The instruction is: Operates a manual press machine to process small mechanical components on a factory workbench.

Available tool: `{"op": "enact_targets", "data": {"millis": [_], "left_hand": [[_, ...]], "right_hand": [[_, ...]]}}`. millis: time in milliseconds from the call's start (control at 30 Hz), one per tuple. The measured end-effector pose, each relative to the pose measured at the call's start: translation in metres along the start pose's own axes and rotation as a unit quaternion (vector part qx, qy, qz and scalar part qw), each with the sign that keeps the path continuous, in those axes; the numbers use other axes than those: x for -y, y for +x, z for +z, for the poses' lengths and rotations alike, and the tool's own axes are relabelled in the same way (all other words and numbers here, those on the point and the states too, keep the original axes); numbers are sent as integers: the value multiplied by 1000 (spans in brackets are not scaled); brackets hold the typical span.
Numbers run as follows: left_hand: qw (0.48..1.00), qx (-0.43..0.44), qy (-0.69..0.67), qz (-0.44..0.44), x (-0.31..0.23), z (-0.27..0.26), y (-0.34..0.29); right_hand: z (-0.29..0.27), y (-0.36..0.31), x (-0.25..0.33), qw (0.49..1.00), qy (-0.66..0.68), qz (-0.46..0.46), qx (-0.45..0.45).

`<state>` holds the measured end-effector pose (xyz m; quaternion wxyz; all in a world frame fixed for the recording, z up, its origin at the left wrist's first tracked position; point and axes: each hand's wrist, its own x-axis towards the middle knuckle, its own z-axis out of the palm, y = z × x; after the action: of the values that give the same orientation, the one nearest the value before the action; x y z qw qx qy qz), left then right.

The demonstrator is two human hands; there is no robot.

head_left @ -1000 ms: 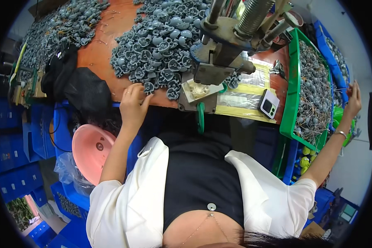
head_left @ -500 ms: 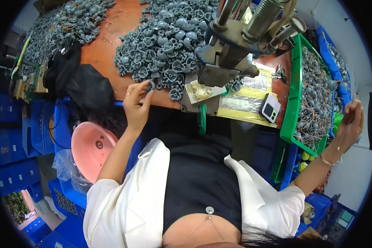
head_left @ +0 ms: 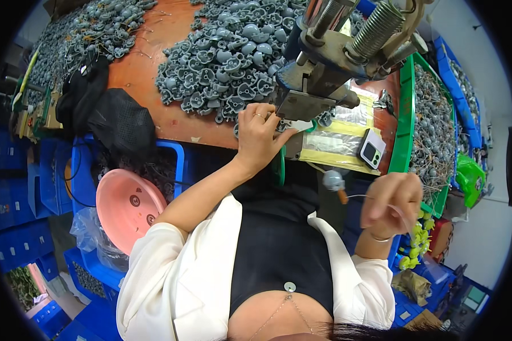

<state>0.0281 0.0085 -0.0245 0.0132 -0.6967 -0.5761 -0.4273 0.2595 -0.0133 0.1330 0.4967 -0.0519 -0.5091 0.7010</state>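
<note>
My right grip is closed around a thin wire, from which a grey ball with an orange-brown end hangs in front of the desk; half a second ago this grip was out beyond the green tray. My left grip has moved from the near edge of the grey shell pile to the press, fingers bent; whether they hold anything I can't make out. The press head looms just beside those fingers, and my hand covers much of its base. A phone lies on the yellow-taped sheet to the right; black mesh fabric and a pink basin sit left. The desk is orange-brown, the wall pale.
</note>
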Motion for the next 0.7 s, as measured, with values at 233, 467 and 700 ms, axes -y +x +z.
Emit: {"op": "enact_targets", "data": {"millis": [233,467,700], "left_hand": [[997,-70,-20,23,19,-41,22],[990,-6,138,33,90,-43,94],[994,-16,108,18,98,-30,101]], "right_hand": [[12,-7,-41,990,-99,102,-15],[17,-17,-61,968,-150,199,31],[8,-19,-63,929,-311,201,4]]}}
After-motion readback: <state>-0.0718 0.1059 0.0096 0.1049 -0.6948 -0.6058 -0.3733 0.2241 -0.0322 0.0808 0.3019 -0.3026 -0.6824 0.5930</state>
